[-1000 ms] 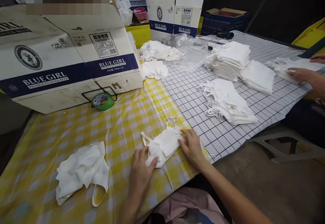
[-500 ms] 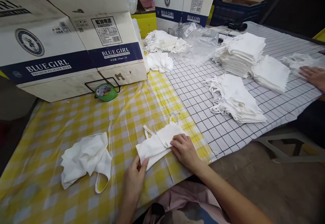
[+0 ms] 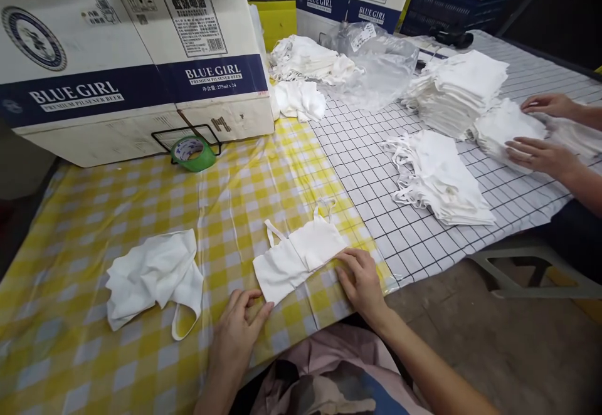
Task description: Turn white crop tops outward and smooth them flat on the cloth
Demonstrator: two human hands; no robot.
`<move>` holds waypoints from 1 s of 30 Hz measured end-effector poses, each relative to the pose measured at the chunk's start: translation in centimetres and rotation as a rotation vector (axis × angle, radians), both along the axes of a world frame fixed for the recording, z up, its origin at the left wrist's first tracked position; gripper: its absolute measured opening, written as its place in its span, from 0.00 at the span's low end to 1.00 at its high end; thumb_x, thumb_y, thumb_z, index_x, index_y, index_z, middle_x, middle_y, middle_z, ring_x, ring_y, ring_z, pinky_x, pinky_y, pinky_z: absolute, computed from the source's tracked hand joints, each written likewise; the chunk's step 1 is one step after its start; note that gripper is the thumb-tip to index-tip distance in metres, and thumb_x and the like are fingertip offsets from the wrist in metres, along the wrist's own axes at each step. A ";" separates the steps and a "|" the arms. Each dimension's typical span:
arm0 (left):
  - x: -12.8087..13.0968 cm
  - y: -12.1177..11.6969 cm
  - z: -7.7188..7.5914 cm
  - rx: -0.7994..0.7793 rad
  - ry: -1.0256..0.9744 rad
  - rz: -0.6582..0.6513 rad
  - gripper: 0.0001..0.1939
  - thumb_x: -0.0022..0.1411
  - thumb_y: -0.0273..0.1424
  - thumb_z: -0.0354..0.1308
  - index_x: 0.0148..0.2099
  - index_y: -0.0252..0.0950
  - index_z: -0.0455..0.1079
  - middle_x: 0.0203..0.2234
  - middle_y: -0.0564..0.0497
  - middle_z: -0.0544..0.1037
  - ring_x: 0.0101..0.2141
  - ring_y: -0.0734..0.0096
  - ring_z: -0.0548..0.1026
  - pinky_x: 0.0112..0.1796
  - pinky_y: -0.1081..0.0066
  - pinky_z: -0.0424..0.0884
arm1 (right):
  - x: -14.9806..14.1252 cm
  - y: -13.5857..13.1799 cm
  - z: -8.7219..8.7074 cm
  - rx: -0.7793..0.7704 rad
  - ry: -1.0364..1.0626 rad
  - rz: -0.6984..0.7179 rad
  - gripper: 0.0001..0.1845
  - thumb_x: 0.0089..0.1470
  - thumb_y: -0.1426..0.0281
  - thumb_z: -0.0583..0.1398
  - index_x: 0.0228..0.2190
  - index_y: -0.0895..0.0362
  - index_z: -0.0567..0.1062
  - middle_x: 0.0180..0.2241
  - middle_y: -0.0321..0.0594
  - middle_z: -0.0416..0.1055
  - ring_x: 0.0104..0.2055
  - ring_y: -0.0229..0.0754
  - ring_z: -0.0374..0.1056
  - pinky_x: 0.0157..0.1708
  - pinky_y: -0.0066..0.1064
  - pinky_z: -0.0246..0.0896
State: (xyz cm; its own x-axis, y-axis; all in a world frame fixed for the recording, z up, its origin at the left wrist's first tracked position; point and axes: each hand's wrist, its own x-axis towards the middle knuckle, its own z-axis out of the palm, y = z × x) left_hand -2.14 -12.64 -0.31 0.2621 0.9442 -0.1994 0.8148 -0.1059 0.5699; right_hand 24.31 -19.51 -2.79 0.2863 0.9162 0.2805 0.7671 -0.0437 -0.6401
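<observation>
A white strappy camisole top (image 3: 301, 249) lies flattened on the yellow checked cloth in front of me, its thin straps pointing away. My left hand (image 3: 239, 324) is at its lower left corner, thumb and fingers apart, fingertips touching or just beside the edge. At the lower right corner, my right hand (image 3: 364, 283) rests its fingertips on the hem, with the thumb apart below. To the left lies a second white top (image 3: 153, 277), crumpled, one strap looped toward me.
A large beer carton (image 3: 136, 70) stands at back left, with green tape (image 3: 194, 155) before it. Stacked white garments (image 3: 439, 177) and a taller white pile (image 3: 458, 92) sit on the grid cloth. Another person's hands (image 3: 545, 155) touch a white stack at right. Clear plastic (image 3: 376, 70) lies behind.
The folded-up front of the camisole top now lies flat. My hands have drawn back to its lower corners. The other person's two hands have come onto the right-hand stack.
</observation>
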 end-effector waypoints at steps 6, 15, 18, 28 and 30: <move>0.4 0.0 -0.3 0.042 0.055 -0.062 0.17 0.52 0.49 0.55 0.33 0.39 0.68 0.32 0.50 0.69 0.33 0.63 0.71 0.34 0.64 0.69 | -0.6 0.7 0.6 -0.021 -0.026 0.025 0.12 0.54 0.71 0.55 0.41 0.54 0.70 0.42 0.44 0.66 0.46 0.48 0.60 0.45 0.43 0.56; 1.5 -0.4 -0.6 0.137 -0.023 -0.088 0.14 0.59 0.43 0.50 0.29 0.39 0.65 0.26 0.52 0.69 0.31 0.66 0.69 0.34 0.66 0.65 | -2.3 3.7 1.6 -0.006 0.005 0.066 0.05 0.55 0.72 0.55 0.33 0.54 0.71 0.36 0.41 0.69 0.41 0.45 0.61 0.40 0.38 0.54; 1.4 -0.5 -0.4 0.155 -0.025 -0.086 0.15 0.59 0.43 0.50 0.28 0.39 0.64 0.25 0.53 0.68 0.30 0.66 0.68 0.33 0.67 0.63 | 0.0 3.9 2.7 0.065 0.213 -0.157 0.05 0.56 0.69 0.54 0.32 0.56 0.69 0.33 0.40 0.68 0.38 0.43 0.63 0.39 0.35 0.55; -0.5 -0.3 -0.1 0.143 0.053 -0.100 0.15 0.58 0.44 0.50 0.27 0.39 0.66 0.26 0.53 0.70 0.33 0.65 0.70 0.34 0.67 0.63 | 8.4 1.1 1.1 -0.102 0.207 -0.511 0.10 0.49 0.62 0.57 0.29 0.56 0.71 0.30 0.39 0.70 0.34 0.43 0.64 0.36 0.35 0.56; -1.1 -0.2 -0.2 0.151 0.062 -0.095 0.16 0.57 0.45 0.50 0.27 0.40 0.66 0.26 0.53 0.71 0.33 0.64 0.70 0.35 0.66 0.63 | 8.6 0.6 0.5 -0.102 0.185 -0.520 0.10 0.49 0.62 0.56 0.31 0.56 0.71 0.32 0.40 0.71 0.35 0.44 0.64 0.36 0.36 0.57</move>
State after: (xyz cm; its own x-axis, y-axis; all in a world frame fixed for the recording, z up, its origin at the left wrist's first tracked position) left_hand -3.26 -12.83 -0.54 0.3435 0.9361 -0.0759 0.8303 -0.2649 0.4903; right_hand 32.86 -18.86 -2.26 0.7439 0.6608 0.1001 0.5030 -0.4549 -0.7349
